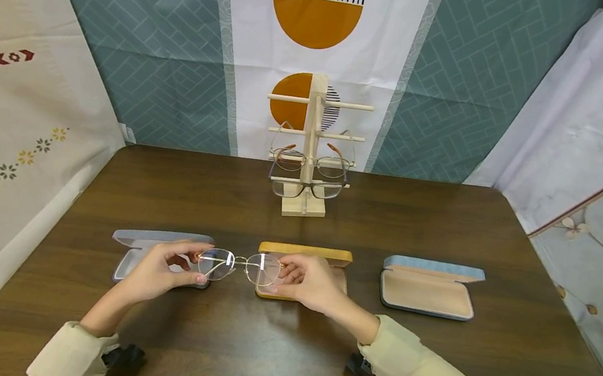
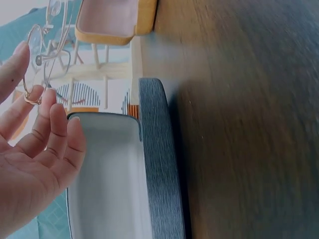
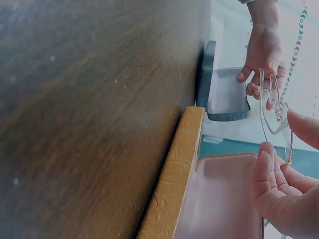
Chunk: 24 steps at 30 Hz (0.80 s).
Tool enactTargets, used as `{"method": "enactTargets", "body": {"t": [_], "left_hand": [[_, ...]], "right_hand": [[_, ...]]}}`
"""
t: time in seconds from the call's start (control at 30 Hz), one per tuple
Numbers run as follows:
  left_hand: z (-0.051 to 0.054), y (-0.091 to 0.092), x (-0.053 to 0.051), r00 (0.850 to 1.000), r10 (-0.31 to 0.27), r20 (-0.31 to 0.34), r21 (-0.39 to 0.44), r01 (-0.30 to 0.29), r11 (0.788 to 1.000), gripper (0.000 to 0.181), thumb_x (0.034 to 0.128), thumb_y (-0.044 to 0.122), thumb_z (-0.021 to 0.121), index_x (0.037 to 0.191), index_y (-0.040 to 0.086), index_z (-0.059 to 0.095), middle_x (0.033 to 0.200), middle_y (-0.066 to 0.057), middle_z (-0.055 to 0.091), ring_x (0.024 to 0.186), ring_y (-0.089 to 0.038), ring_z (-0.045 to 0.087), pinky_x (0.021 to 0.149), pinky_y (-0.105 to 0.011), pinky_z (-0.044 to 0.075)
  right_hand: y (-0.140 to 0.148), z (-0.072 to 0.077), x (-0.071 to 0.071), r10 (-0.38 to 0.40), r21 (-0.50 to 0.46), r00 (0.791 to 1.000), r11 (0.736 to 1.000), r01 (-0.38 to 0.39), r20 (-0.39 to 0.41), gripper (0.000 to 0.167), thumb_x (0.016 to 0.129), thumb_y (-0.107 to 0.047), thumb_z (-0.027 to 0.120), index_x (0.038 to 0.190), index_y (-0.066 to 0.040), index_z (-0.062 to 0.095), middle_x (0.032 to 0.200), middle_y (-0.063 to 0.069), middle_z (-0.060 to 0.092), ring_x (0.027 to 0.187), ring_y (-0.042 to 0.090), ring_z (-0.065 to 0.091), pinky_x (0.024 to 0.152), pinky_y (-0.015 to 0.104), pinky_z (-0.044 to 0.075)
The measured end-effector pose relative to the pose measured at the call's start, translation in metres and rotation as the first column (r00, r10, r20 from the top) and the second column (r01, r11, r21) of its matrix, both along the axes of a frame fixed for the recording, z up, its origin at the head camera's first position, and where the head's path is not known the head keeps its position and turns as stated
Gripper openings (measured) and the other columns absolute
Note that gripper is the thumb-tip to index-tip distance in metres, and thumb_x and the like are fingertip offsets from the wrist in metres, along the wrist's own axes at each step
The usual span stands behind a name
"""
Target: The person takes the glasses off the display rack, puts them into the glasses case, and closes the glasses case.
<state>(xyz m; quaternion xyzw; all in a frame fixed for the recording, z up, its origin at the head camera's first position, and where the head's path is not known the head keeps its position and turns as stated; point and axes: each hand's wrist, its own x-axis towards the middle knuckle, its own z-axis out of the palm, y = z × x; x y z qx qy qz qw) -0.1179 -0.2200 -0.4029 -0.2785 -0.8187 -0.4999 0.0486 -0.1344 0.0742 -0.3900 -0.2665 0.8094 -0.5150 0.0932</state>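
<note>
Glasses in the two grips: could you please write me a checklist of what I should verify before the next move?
1. Left grip secure: ok, it pinches one side of the glasses.
2. Right grip secure: ok, it pinches the opposite side.
3. Glasses raised off the table: ok.
4. Glasses fully folded: cannot tell.
5. Lids open: ok, on the grey case, yellow case and blue case.
6. Rack upright and apart from both grips: ok, it stands behind the cases.
</note>
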Motion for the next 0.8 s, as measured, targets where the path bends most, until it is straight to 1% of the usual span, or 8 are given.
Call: {"method": "enactTargets", "body": {"t": [0.13, 0.27, 0.4, 0.53, 0.63, 0.77, 0.8], "left_hand": [[-0.002, -0.005, 0.001, 1.000, 0.025, -0.013, -0.006, -0.025, 1.000, 0.045, 0.0692, -0.001, 0.076, 0.111, -0.007, 0.060, 0.084, -0.008, 0.059, 0.080, -0.018, 0.052, 0.064, -0.028, 0.050], [-0.001, -0.009, 0.003, 0.998, 0.056, -0.011, -0.009, -0.057, 0.998, 0.044, 0.0689, -0.002, 0.076, 0.110, -0.008, 0.060, 0.085, -0.012, 0.061, 0.081, -0.015, 0.054, 0.064, -0.028, 0.051], [0.001, -0.012, 0.006, 0.995, 0.102, -0.007, -0.034, -0.102, 0.994, 0.044, 0.0683, -0.001, 0.077, 0.109, -0.007, 0.061, 0.085, -0.012, 0.061, 0.081, -0.011, 0.055, 0.064, -0.029, 0.051], [0.002, -0.014, 0.007, 0.990, 0.139, -0.001, -0.051, -0.139, 0.989, 0.044, 0.0679, -0.001, 0.077, 0.108, -0.004, 0.061, 0.083, -0.011, 0.058, 0.080, -0.013, 0.055, 0.064, -0.030, 0.051], [0.003, -0.016, 0.008, 0.989, 0.148, 0.007, -0.044, -0.148, 0.988, 0.042, 0.0681, -0.001, 0.077, 0.106, -0.004, 0.060, 0.084, -0.008, 0.058, 0.080, -0.015, 0.055, 0.064, -0.029, 0.051], [0.001, -0.020, 0.008, 0.988, 0.153, 0.001, -0.033, -0.153, 0.988, 0.040, 0.0675, -0.004, 0.076, 0.104, -0.004, 0.060, 0.085, -0.002, 0.059, 0.080, -0.015, 0.055, 0.064, -0.027, 0.050], [0.000, -0.021, 0.009, 0.988, 0.156, 0.002, -0.032, -0.156, 0.987, 0.040, 0.0675, -0.004, 0.076, 0.103, -0.003, 0.060, 0.085, -0.003, 0.059, 0.080, -0.015, 0.054, 0.063, -0.026, 0.050]], "right_hand": [[-0.005, -0.001, -0.001, 0.015, 0.006, 1.000, 1.000, -0.015, -0.014, 0.041, 0.070, -0.011, 0.078, 0.102, 0.009, 0.062, 0.080, 0.007, 0.063, 0.066, 0.007, 0.058, 0.063, 0.021, 0.051], [-0.010, -0.004, -0.002, 0.022, 0.015, 0.999, 1.000, -0.022, -0.033, 0.040, 0.069, -0.014, 0.079, 0.100, 0.006, 0.063, 0.079, 0.005, 0.063, 0.065, 0.006, 0.058, 0.062, 0.020, 0.050], [-0.015, -0.005, -0.002, 0.026, 0.027, 0.998, 0.999, -0.024, -0.051, 0.039, 0.069, -0.015, 0.079, 0.099, 0.005, 0.064, 0.078, 0.004, 0.064, 0.065, 0.006, 0.059, 0.061, 0.019, 0.050], [-0.018, -0.005, -0.002, 0.033, 0.033, 0.997, 0.999, -0.030, -0.069, 0.036, 0.070, -0.014, 0.078, 0.098, 0.005, 0.064, 0.079, 0.006, 0.064, 0.065, 0.006, 0.059, 0.061, 0.018, 0.049], [-0.020, -0.004, -0.002, 0.032, 0.038, 0.997, 0.999, -0.030, -0.076, 0.035, 0.071, -0.012, 0.078, 0.098, 0.005, 0.064, 0.080, 0.008, 0.065, 0.065, 0.007, 0.060, 0.061, 0.018, 0.049], [-0.025, -0.003, -0.002, 0.027, 0.057, 0.996, 0.998, -0.022, -0.081, 0.037, 0.071, -0.012, 0.077, 0.100, 0.007, 0.063, 0.081, 0.009, 0.065, 0.065, 0.008, 0.059, 0.060, 0.018, 0.048], [-0.027, -0.003, -0.002, 0.023, 0.065, 0.996, 0.998, -0.018, -0.081, 0.037, 0.072, -0.012, 0.076, 0.100, 0.006, 0.063, 0.081, 0.009, 0.065, 0.066, 0.008, 0.059, 0.060, 0.018, 0.048]]}}
